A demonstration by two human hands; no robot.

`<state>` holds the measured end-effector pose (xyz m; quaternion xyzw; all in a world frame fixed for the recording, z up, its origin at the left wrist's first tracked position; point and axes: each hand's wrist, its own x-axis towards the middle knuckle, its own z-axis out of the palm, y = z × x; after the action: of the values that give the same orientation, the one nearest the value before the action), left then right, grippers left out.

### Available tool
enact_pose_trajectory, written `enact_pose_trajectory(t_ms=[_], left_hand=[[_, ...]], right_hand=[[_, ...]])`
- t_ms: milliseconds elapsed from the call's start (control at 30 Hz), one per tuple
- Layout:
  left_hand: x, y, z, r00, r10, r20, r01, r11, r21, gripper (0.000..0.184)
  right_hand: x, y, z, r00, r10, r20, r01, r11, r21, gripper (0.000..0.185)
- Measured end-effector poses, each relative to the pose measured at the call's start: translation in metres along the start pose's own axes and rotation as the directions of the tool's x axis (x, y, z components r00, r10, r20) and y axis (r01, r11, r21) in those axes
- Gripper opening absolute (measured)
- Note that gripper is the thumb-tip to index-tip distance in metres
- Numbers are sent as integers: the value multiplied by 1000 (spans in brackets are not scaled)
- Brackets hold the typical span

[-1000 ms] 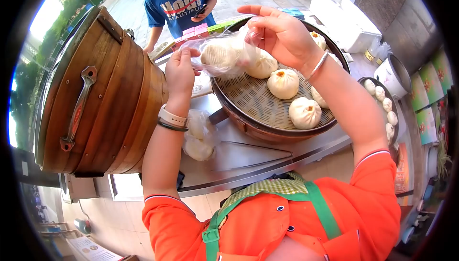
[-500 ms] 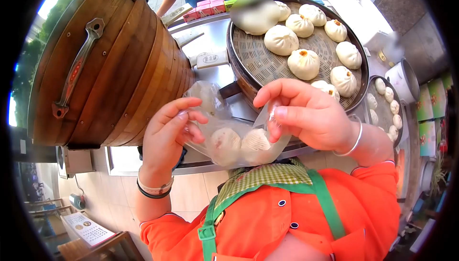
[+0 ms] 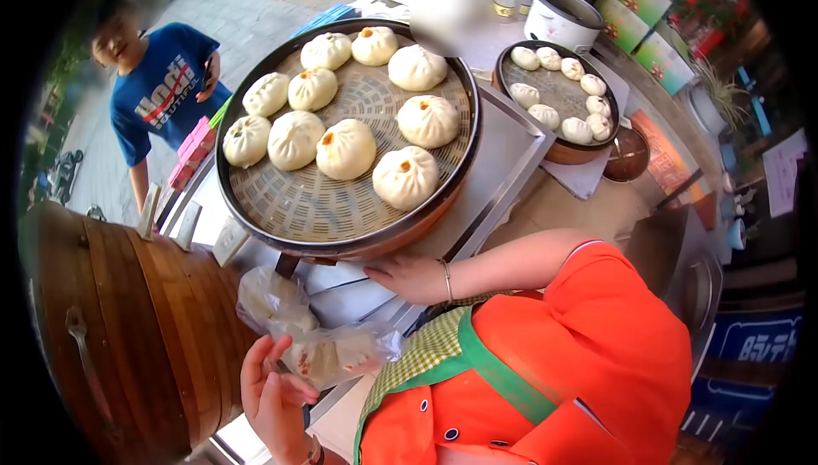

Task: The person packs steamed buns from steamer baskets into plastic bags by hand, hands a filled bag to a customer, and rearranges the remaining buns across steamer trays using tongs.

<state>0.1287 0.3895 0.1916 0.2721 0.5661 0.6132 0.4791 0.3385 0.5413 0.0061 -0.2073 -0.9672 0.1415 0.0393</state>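
Note:
My left hand [image 3: 277, 397] is open, fingers apart and slightly curled, beside a clear plastic bag [image 3: 345, 354] with buns in it. I cannot tell whether a fingertip touches the bag. Behind it, against the wooden steamer stack, sits another clear bag [image 3: 277, 299] with pale contents. My right hand [image 3: 416, 279] reaches across to the metal counter below the near rim of the large steamer tray [image 3: 336, 250]. It lies flat with its fingers stretched left, their tips partly hidden. Several large steamed buns [image 3: 345, 150] stand on the tray.
Tall wooden steamers [image 3: 145, 320] rise at the left. A smaller tray [image 3: 558, 94] of little buns is at the right, with a white cooker [image 3: 562, 18] behind it. Across the counter stands a person in a blue shirt [image 3: 170, 86], near pink boxes [image 3: 194, 152].
My view has swung right. My right hand has let go of the bag of buns and moved to the counter by the large tray. The left hand stays near the bag.

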Motion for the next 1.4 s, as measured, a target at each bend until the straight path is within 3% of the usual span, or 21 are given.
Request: enact_pose_trajectory(t_ms=[33,133,233,300,367,467,500,533,567,633,700,767,800,900,1100,1167,1300,1367,1400], left_hand=[[1,4,8,999,46,17,-46,999,8,37],[8,9,9,993,109,37,-113,988,110,40],[17,13,12,995,-34,91,29,998,58,48],[23,6,22,1000,22,-5,-22,999,41,45],[31,0,31,998,18,-65,-11,995,101,42],[44,-36,-11,984,-23,-176,91,917,388,33],[42,-34,5,985,-23,-169,90,912,399,33],[37,-30,26,964,60,-260,65,893,446,31],[35,-30,44,927,146,-346,47,869,492,29],[46,-43,-2,944,183,-274,1,830,558,31],[51,-49,-26,945,59,-321,103,880,464,44],[55,-54,-30,863,233,-447,51,842,537,35],[48,-42,1,827,344,-445,90,700,708,30],[42,-34,22,788,427,-444,179,530,829,29],[15,-68,31,779,322,-538,220,663,715,30],[10,-78,26,757,325,-567,192,718,669,30],[4,-84,12,762,286,-582,55,866,497,29],[10,-84,9,704,194,-683,-87,978,188,26],[18,-81,7,702,181,-689,-82,981,173,26]], right_hand=[[-4,-7,-29,981,63,184,-78,994,74,46],[-34,6,-41,958,213,191,-238,964,121,46],[-100,43,-71,932,261,252,-279,960,39,53],[-143,59,-97,871,343,351,-370,929,12,54],[-190,74,-94,869,378,320,-403,915,14,58],[-256,97,-69,870,449,205,-472,879,75,59],[-277,107,-59,836,542,91,-548,833,75,58],[-290,116,-57,782,623,-23,-619,781,83,57],[-303,124,-55,778,627,-23,-623,777,92,57],[-322,142,-61,528,831,-177,-800,556,226,53],[-338,173,-50,384,880,-280,-804,468,367,56],[-335,202,-43,302,894,-331,-736,439,515,58],[-329,212,-48,269,894,-358,-676,440,591,59],[-308,242,-65,319,839,-441,-519,544,659,60],[-251,272,-101,588,642,-491,-462,766,448,61],[-220,266,-116,581,767,-271,-273,497,824,59],[-168,269,-123,666,690,-284,-139,489,861,56],[-146,260,-130,692,646,-322,-101,527,844,53],[-138,258,-132,686,647,-332,-61,507,860,52]])
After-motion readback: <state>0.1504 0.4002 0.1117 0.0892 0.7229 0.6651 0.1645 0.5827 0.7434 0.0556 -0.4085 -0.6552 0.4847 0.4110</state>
